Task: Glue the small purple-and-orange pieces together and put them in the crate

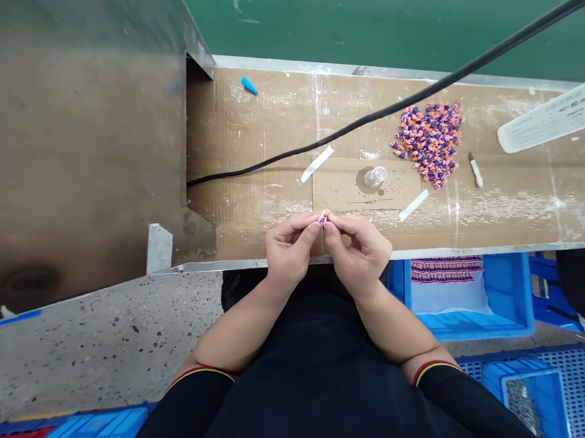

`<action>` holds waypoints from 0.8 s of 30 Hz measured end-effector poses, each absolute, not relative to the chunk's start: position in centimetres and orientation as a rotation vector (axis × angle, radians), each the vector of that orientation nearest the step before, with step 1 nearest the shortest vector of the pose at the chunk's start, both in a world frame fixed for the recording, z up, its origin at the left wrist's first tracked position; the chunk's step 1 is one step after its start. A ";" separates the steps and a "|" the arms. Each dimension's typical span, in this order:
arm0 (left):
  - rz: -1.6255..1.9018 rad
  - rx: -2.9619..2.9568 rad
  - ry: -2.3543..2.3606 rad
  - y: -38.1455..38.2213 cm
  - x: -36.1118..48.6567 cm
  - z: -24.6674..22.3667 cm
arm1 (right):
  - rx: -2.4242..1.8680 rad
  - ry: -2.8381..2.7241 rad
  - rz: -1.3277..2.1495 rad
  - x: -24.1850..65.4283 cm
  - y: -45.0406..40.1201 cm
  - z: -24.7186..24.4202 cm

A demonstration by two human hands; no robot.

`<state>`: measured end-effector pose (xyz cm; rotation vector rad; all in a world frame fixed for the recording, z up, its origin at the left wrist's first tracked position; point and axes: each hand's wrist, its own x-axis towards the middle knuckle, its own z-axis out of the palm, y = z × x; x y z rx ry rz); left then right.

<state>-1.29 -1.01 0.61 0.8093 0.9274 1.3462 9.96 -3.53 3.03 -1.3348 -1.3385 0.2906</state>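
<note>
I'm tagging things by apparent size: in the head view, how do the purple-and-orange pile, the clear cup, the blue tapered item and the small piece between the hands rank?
Largest to smallest:
1. Purple-and-orange pile
2. Clear cup
3. Blue tapered item
4. Small piece, judged by its visible part; some is covered

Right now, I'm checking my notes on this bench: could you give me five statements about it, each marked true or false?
1. The left hand and right hand pinch one small piece between them. True.
2. The cup is left of the pile. True.
3. The white tool lies between cup and pile. False: it lies right of the pile.
4. The blue cone stands upright beside the cup. False: it lies on its side, towards the table's far left.
5. Rows of pieces lie in a blue bin on the person's right. True.
</note>
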 end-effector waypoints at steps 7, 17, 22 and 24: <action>1.468 1.037 0.898 -1.0 -1.5 1.0 | -1.306 -1.346 0.281 9.9 -3.6 3.4; 1.533 1.399 0.919 -0.8 -2.6 1.2 | -1.315 -1.332 0.393 10.3 -3.9 3.4; 1.511 1.436 0.894 -0.9 -2.6 1.0 | -1.319 -1.331 0.401 10.3 -3.9 3.7; 1.540 1.448 0.870 -0.9 -2.5 0.9 | -1.306 -1.321 0.406 10.3 -3.9 3.7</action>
